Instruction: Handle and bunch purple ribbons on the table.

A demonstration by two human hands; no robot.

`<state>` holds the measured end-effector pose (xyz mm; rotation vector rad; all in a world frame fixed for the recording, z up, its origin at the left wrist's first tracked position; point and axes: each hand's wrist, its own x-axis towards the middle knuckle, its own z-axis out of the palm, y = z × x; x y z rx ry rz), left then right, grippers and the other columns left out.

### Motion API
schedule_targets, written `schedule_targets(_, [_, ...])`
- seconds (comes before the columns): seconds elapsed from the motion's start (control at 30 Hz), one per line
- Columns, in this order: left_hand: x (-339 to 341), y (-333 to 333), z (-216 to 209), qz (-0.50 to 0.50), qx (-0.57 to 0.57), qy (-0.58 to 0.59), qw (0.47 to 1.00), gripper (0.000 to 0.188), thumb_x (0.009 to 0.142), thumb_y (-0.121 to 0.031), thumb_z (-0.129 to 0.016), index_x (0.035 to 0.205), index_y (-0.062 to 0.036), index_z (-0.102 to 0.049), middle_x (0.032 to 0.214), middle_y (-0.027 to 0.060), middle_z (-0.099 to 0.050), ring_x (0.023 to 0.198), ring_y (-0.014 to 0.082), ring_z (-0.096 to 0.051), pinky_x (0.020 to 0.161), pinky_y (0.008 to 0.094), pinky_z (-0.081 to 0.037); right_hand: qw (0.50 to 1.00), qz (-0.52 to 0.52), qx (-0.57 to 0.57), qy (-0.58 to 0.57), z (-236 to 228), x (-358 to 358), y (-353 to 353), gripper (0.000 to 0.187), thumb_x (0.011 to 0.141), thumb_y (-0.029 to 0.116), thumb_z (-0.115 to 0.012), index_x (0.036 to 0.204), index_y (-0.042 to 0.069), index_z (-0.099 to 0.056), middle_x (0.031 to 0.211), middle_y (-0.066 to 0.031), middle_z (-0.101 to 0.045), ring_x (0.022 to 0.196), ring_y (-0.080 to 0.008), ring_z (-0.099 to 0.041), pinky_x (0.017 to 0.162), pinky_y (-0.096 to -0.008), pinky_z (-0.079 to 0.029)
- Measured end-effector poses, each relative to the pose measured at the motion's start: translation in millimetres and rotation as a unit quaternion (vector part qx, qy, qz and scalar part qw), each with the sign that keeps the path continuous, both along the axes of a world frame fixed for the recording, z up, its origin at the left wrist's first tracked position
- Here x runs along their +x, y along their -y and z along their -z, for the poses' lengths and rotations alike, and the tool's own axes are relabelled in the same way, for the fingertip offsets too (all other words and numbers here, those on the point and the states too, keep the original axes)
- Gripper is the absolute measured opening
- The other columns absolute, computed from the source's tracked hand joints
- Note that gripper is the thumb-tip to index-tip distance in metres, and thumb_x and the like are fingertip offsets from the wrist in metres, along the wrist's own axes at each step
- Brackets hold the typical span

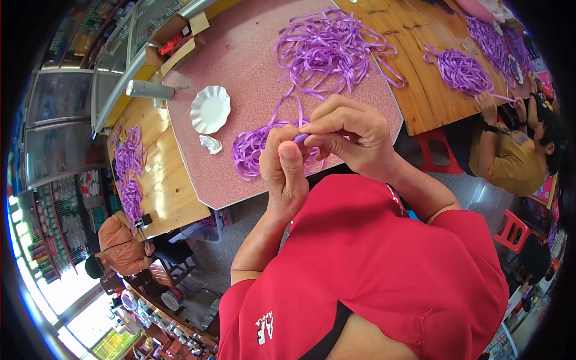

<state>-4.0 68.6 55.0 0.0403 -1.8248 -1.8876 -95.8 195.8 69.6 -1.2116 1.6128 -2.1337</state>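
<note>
A length of purple ribbon (301, 138) is pinched between my two hands over the near edge of the pink speckled table (246, 66). My left hand (282, 171) is closed on it, thumb pointing up. My right hand (354, 129) grips the same ribbon between thumb and forefinger, knuckles uppermost. Part of the ribbon is hidden by my fingers. Just behind my left hand lies a small purple ribbon heap (246, 150). A strand links it to a larger tangled ribbon pile (327, 51) at the table's far side.
On the pink table are a white scalloped dish (210, 110), crumpled white paper (210, 144), a grey cylinder (150, 90) and an open cardboard box (180, 45). A co-worker (516, 144) handles ribbon at the right wooden table; another person (120, 249) sits at left. A red stool (437, 150) stands below.
</note>
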Motion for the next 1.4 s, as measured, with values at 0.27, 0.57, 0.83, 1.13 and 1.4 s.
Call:
schedule_targets(0.27, [6, -1, 2, -0.017, -0.044, 0.031, 0.998, 0.036, 0.104, -0.036, -0.042, 0.094, -0.0033, -0.053, 0.078, -0.0031, -0.047, 0.063, 0.0023, -0.037, 0.053, 0.0175, -0.030, 0.993, 0.004, -0.017, -0.113, 0, -8, -2, 0.017, 0.083, -0.002, -0.070, 0.100, 0.000, -0.068, 0.092, -0.0105, -0.063, 0.073, -0.0136, -0.064, 0.059, -0.0246, -0.053])
schedule_targets(0.57, [6, -1, -17, 0.126, 0.293, 0.135, 0.938, 0.034, 0.105, -0.034, -0.040, 0.085, -0.0079, -0.049, 0.066, -0.0055, -0.037, 0.057, 0.0035, -0.030, 0.049, 0.0200, -0.025, 0.983, -0.016, -0.019, -0.184, 4, -18, -2, 0.017, 0.083, -0.002, -0.069, 0.099, 0.003, -0.069, 0.088, -0.0094, -0.064, 0.076, -0.0173, -0.064, 0.063, -0.0283, -0.052])
schedule_targets(0.83, [3, -1, 2, -0.042, -0.095, 0.090, 0.990, 0.034, 0.106, -0.031, -0.038, 0.092, -0.0033, -0.052, 0.072, -0.0019, -0.045, 0.064, 0.0052, -0.039, 0.055, 0.0217, -0.034, 0.993, -0.052, 0.010, 0.103, 11, 1, -3, 0.014, 0.089, -0.005, -0.063, 0.103, -0.003, -0.065, 0.098, -0.0087, -0.059, 0.074, -0.0104, -0.061, 0.060, -0.0221, -0.051])
schedule_targets(1.13, [3, 12, 8, 0.027, -0.104, 0.023, 0.994, 0.025, 0.105, -0.027, -0.042, 0.100, -0.0034, -0.049, 0.078, -0.0006, -0.045, 0.066, 0.0065, -0.038, 0.057, 0.0219, -0.033, 0.996, -0.028, 0.014, 0.087, 9, 1, -8, 0.018, 0.088, -0.008, -0.062, 0.104, -0.002, -0.065, 0.099, -0.0094, -0.058, 0.073, -0.0102, -0.060, 0.059, -0.0220, -0.051])
schedule_targets(1.4, [-1, 14, 0, -0.037, -0.249, -0.042, 0.967, 0.011, 0.098, -0.012, -0.056, 0.100, -0.0025, -0.051, 0.072, 0.0052, -0.048, 0.058, 0.0136, -0.041, 0.051, 0.0286, -0.033, 0.995, -0.041, 0.030, 0.088, 5, 1, -10, 0.017, 0.088, -0.006, -0.064, 0.104, -0.002, -0.064, 0.100, -0.0089, -0.058, 0.078, -0.0098, -0.060, 0.061, -0.0217, -0.052])
